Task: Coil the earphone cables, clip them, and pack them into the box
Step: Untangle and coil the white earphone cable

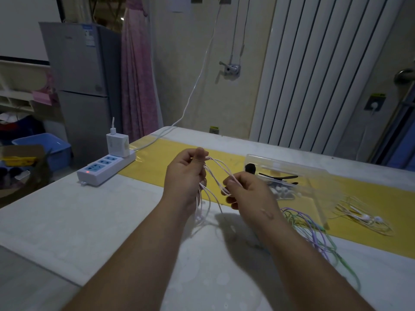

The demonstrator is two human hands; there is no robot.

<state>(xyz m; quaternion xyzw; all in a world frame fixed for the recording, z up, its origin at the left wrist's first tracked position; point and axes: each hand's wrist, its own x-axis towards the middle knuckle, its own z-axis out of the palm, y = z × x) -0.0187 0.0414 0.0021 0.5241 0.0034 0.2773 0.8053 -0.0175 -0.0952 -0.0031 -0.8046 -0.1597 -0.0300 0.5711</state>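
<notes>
Left hand (186, 176): grips gathered loops of pale cable (216, 176) under thumb, above table (112, 221). Right hand (249, 194): pinches same strands just beside. Clear box (289, 167) near, to right. Likely light, limp, tangle-prone; best taken at bundled loops, not by earbuds.

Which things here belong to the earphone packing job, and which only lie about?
Job: pale cable pinched by left hand and right hand; clear box; black clips; purple and green cables; white earphones.
Lying about: power strip; charger; fridge; blue tub.
</notes>
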